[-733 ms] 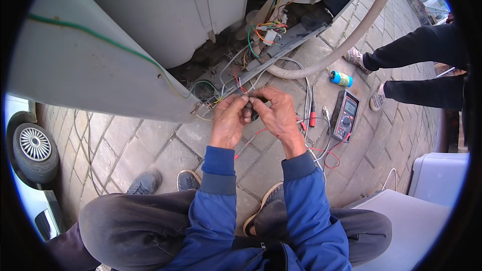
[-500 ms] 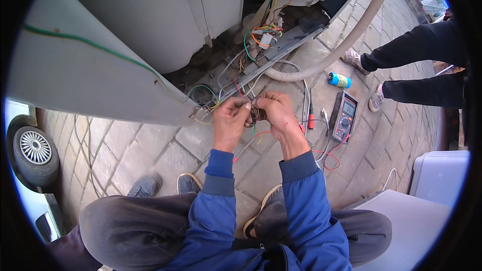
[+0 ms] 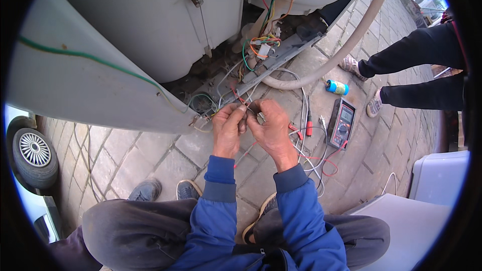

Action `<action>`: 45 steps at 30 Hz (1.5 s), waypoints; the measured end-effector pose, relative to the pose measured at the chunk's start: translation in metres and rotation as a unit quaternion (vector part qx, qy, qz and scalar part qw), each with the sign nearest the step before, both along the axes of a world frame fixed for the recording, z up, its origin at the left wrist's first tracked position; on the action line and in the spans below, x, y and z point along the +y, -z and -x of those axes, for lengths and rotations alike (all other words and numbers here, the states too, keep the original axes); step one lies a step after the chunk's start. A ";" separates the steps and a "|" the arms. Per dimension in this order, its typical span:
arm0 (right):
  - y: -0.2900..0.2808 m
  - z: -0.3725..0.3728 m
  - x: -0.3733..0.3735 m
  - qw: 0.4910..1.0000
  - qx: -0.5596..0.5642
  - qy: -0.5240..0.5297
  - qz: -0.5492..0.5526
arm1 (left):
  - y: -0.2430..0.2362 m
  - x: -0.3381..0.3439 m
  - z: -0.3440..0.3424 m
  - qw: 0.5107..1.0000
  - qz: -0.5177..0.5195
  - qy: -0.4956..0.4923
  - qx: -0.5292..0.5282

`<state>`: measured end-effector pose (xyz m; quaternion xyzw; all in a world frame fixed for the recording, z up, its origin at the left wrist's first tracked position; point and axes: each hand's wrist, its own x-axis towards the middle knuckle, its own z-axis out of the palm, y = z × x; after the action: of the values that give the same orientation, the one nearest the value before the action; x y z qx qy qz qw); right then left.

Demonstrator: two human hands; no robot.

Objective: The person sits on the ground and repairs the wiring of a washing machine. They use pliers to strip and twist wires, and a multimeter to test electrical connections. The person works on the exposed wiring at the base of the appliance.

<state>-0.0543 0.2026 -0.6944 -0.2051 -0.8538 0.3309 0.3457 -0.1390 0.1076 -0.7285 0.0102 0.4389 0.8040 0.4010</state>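
Observation:
Both hands meet in front of the opened base of a white appliance (image 3: 145,30). My left hand (image 3: 228,128) is closed, thumb and fingers pinching a thin wire (image 3: 240,97) with a red stretch, which runs down from the metal base frame (image 3: 286,58). Close against it, my right hand (image 3: 271,126) is closed on the same wire at the fingertips. The wire's end between the fingers is mostly hidden. Just right of my right hand, a red clip (image 3: 296,129) and a red-and-black test probe (image 3: 309,126) lie on the paving.
A multimeter (image 3: 343,123) with red leads and a blue cylindrical part (image 3: 337,87) lie to the right. A grey hose (image 3: 346,45) curves past a bundle of coloured wires with a white connector (image 3: 263,51). Another person's legs (image 3: 416,50) stand at right; a car wheel (image 3: 35,153) is at left.
My right hand has turned and shifted slightly left and down, fingers more bent. The red clip beside it shows more clearly. The view has shifted a little.

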 end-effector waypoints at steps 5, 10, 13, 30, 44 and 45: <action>0.002 0.004 -0.004 0.999 0.003 0.014 -0.052 | -0.001 0.001 0.002 1.000 0.018 -0.010 0.010; 0.003 0.005 -0.005 0.997 0.010 0.014 -0.069 | -0.004 -0.001 0.005 0.999 0.017 0.012 0.034; -0.002 0.004 -0.004 0.998 -0.007 0.007 -0.067 | 0.001 -0.004 0.006 0.996 0.028 0.019 0.083; -0.011 -0.001 0.002 0.988 -0.153 0.006 -0.006 | -0.005 0.001 0.004 0.963 0.159 0.014 0.218; -0.007 -0.005 0.006 0.977 -0.213 0.004 0.010 | 0.014 0.003 -0.002 0.973 0.128 0.018 0.191; -0.006 -0.005 0.006 0.977 -0.213 0.003 0.006 | 0.015 0.003 -0.002 0.973 0.133 0.023 0.190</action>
<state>-0.0491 0.2090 -0.6882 -0.2751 -0.9054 0.2834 0.1559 -0.1369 0.1104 -0.7430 0.1191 0.6095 0.7127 0.3262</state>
